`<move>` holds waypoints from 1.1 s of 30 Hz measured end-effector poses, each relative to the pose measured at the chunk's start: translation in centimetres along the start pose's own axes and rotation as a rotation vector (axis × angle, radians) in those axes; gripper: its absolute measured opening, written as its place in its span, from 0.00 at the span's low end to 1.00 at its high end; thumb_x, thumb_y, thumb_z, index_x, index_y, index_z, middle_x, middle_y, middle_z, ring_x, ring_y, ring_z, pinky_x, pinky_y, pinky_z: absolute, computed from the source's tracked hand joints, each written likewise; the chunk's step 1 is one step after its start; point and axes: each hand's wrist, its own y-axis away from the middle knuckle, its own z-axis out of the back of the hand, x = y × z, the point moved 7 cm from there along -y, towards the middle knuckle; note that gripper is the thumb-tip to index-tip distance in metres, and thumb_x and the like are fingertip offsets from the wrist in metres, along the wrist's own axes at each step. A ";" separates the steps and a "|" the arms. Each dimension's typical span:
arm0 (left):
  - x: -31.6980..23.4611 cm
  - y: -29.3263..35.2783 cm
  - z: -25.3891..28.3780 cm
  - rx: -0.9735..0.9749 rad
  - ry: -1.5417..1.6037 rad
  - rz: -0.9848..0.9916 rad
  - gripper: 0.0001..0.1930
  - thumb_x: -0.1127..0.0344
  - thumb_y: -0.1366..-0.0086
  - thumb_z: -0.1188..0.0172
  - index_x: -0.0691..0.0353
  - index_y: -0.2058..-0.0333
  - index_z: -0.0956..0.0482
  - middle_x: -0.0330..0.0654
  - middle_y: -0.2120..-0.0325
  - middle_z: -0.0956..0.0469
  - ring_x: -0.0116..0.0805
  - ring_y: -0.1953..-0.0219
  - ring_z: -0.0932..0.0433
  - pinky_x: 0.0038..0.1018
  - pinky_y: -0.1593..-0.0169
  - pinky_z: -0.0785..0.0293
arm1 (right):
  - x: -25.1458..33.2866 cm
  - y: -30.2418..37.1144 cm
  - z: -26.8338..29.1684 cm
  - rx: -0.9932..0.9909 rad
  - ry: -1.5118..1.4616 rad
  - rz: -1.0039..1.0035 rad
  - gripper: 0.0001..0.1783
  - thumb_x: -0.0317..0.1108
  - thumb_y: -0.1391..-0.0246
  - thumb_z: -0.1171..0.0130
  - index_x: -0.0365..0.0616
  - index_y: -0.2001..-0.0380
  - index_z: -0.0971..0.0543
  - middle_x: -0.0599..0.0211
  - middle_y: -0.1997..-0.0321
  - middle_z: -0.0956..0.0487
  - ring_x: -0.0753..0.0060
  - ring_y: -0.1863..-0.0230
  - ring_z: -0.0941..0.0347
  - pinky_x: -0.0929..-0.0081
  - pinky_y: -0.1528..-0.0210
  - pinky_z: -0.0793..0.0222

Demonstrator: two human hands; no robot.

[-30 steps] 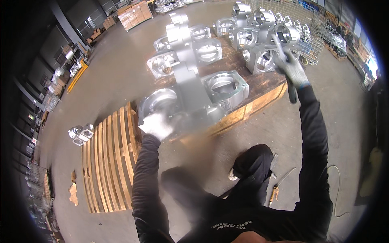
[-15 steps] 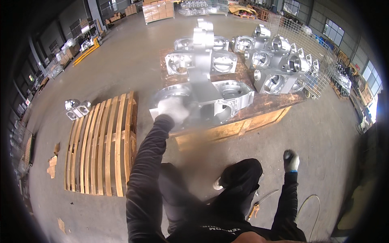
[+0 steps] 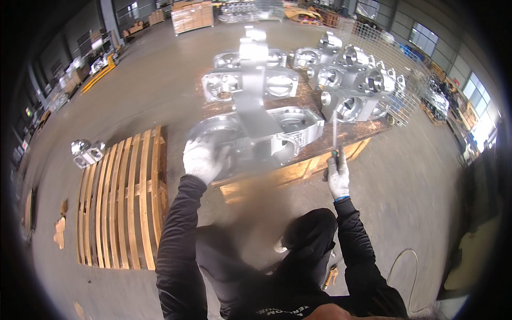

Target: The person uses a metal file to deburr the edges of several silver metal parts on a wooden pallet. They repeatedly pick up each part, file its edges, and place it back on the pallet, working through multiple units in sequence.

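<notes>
A large silvery metal casting (image 3: 296,122) with round bores lies at the near edge of the wooden-topped crate (image 3: 298,173). My left hand (image 3: 200,160), in a white glove, rests on its near left corner with the fingers spread; they look slightly blurred. In my gloved right hand (image 3: 338,178) is a slim hand tool (image 3: 335,133) with a dark handle and a long, pale, narrow blade pointing away from me. Its exact kind is unclear. The tool stands upright in view, right of the casting and in front of another casting (image 3: 349,106).
More castings (image 3: 280,85) stand farther back on the crate. A slatted wooden pallet (image 3: 122,202) lies on the floor at left, with a small casting (image 3: 88,153) beside it. An orange-handled air gun (image 3: 332,277) and a hose (image 3: 410,253) lie near my right arm.
My right hand has come up and inward from the right side, bringing the slim tool beside the casting. My left hand has shifted to the casting's near left corner. The view has turned slightly.
</notes>
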 end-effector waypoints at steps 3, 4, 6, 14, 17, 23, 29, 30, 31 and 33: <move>0.1 0.0 -0.7 -0.076 -0.006 -0.009 0.22 0.45 0.34 0.37 0.61 0.60 0.16 0.51 0.59 0.14 0.49 0.53 0.16 0.43 0.45 0.28 | 0.4 0.4 0.2 0.040 0.220 0.183 0.29 0.31 0.24 0.47 0.52 0.23 0.34 0.74 0.61 0.23 0.83 0.71 0.28 0.78 0.68 0.26; 0.1 0.0 -0.8 -0.091 0.000 -0.006 0.22 0.45 0.34 0.37 0.61 0.60 0.16 0.51 0.59 0.14 0.49 0.53 0.16 0.43 0.46 0.27 | 1.0 0.5 0.2 0.049 0.285 0.253 0.28 0.30 0.24 0.47 0.51 0.25 0.32 0.72 0.59 0.20 0.81 0.69 0.26 0.76 0.64 0.24; -0.3 0.0 -0.4 -0.202 -0.009 -0.060 0.21 0.46 0.34 0.36 0.61 0.62 0.17 0.50 0.62 0.15 0.49 0.57 0.17 0.43 0.49 0.28 | 2.8 0.2 0.2 0.026 0.374 0.375 0.26 0.29 0.25 0.48 0.50 0.26 0.29 0.66 0.54 0.17 0.74 0.65 0.22 0.71 0.59 0.22; -0.5 -0.1 -0.1 -0.255 0.070 -0.084 0.15 0.52 0.37 0.31 0.59 0.69 0.19 0.47 0.69 0.18 0.52 0.64 0.19 0.42 0.56 0.28 | 6.4 -6.3 -2.9 0.150 0.822 0.277 0.26 0.30 0.35 0.44 0.47 0.33 0.24 0.41 0.59 0.16 0.38 0.57 0.18 0.47 0.57 0.22; -0.2 -0.2 -0.7 -0.161 -0.016 -0.001 0.16 0.50 0.39 0.32 0.58 0.67 0.17 0.44 0.67 0.15 0.45 0.58 0.16 0.41 0.49 0.27 | 6.9 -5.6 -2.2 0.178 0.687 0.173 0.25 0.30 0.33 0.45 0.47 0.34 0.23 0.41 0.57 0.15 0.38 0.55 0.17 0.47 0.54 0.21; -0.3 -0.6 -0.4 -0.176 0.002 -0.028 0.17 0.48 0.38 0.33 0.57 0.66 0.16 0.44 0.66 0.14 0.44 0.58 0.15 0.40 0.49 0.27 | 8.7 -4.7 -2.8 0.174 0.577 0.283 0.22 0.31 0.30 0.45 0.45 0.35 0.22 0.36 0.57 0.19 0.39 0.51 0.18 0.58 0.56 0.22; -0.1 -0.3 -0.9 -0.166 -0.036 -0.014 0.17 0.48 0.34 0.34 0.57 0.64 0.16 0.45 0.68 0.15 0.50 0.59 0.17 0.45 0.48 0.27 | 10.2 -3.1 -4.0 0.106 0.581 0.335 0.22 0.30 0.33 0.44 0.46 0.37 0.20 0.37 0.56 0.17 0.37 0.53 0.19 0.55 0.54 0.21; -0.2 -0.2 -0.5 -0.223 -0.040 -0.033 0.17 0.48 0.34 0.34 0.57 0.64 0.16 0.45 0.67 0.15 0.51 0.59 0.17 0.45 0.48 0.27 | 10.7 -3.0 -4.4 0.104 0.585 0.363 0.21 0.30 0.33 0.44 0.46 0.38 0.19 0.37 0.57 0.17 0.36 0.54 0.19 0.54 0.55 0.21; -0.3 -0.2 -0.4 -0.249 -0.036 -0.063 0.17 0.48 0.34 0.35 0.57 0.64 0.16 0.45 0.67 0.15 0.51 0.58 0.17 0.45 0.47 0.27 | 10.8 -3.4 -5.1 0.102 0.592 0.361 0.21 0.30 0.33 0.43 0.45 0.39 0.19 0.38 0.59 0.17 0.36 0.56 0.19 0.53 0.56 0.21; -0.6 -0.1 -0.3 -0.291 0.029 -0.143 0.17 0.48 0.33 0.36 0.57 0.63 0.16 0.45 0.66 0.15 0.51 0.59 0.17 0.46 0.47 0.26 | 11.0 -4.0 -5.6 0.036 0.602 0.397 0.19 0.29 0.35 0.43 0.45 0.43 0.18 0.40 0.63 0.18 0.36 0.62 0.19 0.51 0.61 0.23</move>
